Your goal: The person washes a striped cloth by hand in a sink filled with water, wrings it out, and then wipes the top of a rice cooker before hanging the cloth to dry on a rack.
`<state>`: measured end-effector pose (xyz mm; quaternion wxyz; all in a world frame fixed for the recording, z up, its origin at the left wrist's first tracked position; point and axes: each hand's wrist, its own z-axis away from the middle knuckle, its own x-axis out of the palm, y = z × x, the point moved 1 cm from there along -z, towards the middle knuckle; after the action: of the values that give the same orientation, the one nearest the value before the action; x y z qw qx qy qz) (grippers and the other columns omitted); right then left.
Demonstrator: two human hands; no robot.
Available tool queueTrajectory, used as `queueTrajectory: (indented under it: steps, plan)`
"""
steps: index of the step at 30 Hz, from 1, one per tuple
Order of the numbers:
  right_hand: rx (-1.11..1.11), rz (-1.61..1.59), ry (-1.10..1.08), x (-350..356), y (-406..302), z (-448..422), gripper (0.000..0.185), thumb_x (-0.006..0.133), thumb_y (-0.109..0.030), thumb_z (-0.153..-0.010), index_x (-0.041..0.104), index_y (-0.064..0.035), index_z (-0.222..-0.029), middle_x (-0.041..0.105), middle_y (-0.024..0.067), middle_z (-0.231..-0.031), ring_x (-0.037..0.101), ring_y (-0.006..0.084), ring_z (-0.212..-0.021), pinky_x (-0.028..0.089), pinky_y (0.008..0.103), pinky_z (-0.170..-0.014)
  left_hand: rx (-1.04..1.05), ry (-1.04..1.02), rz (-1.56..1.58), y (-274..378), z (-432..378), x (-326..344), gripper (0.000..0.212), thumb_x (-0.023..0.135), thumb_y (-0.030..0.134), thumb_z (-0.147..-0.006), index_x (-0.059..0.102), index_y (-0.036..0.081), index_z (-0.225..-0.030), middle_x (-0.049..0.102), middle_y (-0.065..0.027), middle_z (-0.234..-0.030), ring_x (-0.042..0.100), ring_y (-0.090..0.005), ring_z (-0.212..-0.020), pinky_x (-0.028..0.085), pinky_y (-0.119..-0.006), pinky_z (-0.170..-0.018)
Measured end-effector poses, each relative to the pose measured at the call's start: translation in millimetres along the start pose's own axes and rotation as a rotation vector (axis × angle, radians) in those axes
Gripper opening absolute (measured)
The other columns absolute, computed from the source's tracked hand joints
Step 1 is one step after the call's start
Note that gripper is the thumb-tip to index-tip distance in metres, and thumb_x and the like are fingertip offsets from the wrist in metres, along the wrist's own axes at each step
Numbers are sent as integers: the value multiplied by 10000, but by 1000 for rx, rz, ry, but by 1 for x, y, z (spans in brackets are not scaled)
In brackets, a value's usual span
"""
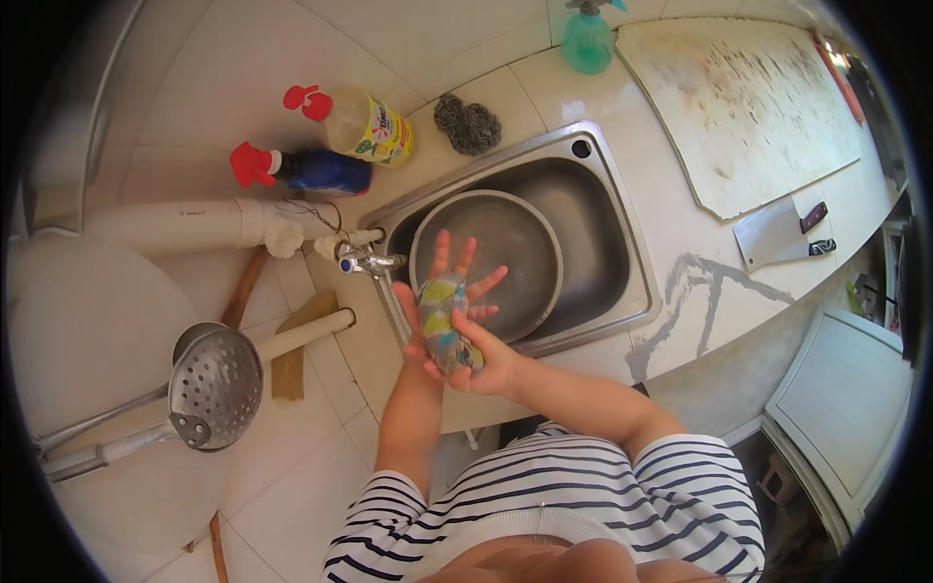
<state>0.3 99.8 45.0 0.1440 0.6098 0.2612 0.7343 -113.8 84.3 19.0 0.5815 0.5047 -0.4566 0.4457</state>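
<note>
A bunched, damp-looking cloth (439, 310) with grey, yellow-green and blue patches lies across the palm of my left hand (430, 291), whose fingers are spread. My right hand (481, 357) grips the lower end of the cloth. Both hands are over the near left part of a stainless steel sink (594, 218). Below them a round metal basin (496, 233) sits in the sink. Left of the basin is a chrome tap (364, 263); whether water runs from it I cannot tell.
Steel wool (468, 125) and two spray bottles, one yellow-labelled (372, 127), one blue (328, 173), stand behind the sink. A green spray bottle (587, 44) is farther back. Right are a worn board (743, 109) and a cleaver (776, 233). A perforated skimmer (219, 386) hangs left.
</note>
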Motion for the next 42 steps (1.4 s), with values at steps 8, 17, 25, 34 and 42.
queueTrajectory:
  steps: [8, 17, 25, 34, 42]
  plan:
    - [-13, 623, 333, 5, -24, 32, 379, 635, -339, -861, 504, -91, -1115, 604, 71, -882, 571, 175, -660, 339, 202, -366, -146, 343, -464, 23, -2, 31, 191, 536, 115, -871, 568, 69, -1054, 511, -71, -900, 516, -190, -804, 478, -324, -721]
    - [-214, 1073, 539, 26, -56, 22, 283, 707, -200, -714, 543, -83, -913, 554, 34, -720, 491, 95, -517, 300, 222, -352, -101, 484, -1320, 18, -59, 47, 128, 486, 42, -854, 595, -22, -878, 558, -63, -722, 566, -149, -661, 460, -267, -619]
    - [-526, 1371, 818, -17, -83, 0, 497, 715, -270, -658, 493, -29, -1032, 556, 45, -642, 502, 101, -459, 397, 275, -419, 36, 580, -1881, -3, -81, -5, 116, 547, 135, -815, 640, 70, -841, 633, -118, -699, 628, -242, -657, 483, -329, -604]
    - [-815, 1975, 1038, -33, -82, 59, 684, 748, -313, -605, 522, -21, -1180, 649, 204, -980, 625, 359, -920, 493, 394, -786, 148, 915, -1244, 5, -7, -39, 324, 530, 242, -909, 535, 68, -1183, 596, -95, -1052, 610, -170, -793, 485, -309, -679]
    - [-1100, 1014, 887, -10, -103, 138, 496, 734, -212, -749, 511, -26, -1151, 599, 48, -999, 555, 141, -897, 440, 281, -786, -143, 1234, -1978, 14, 77, -85, 421, 637, 221, -824, 488, -42, -1117, 615, -149, -941, 613, -237, -797, 498, -338, -716]
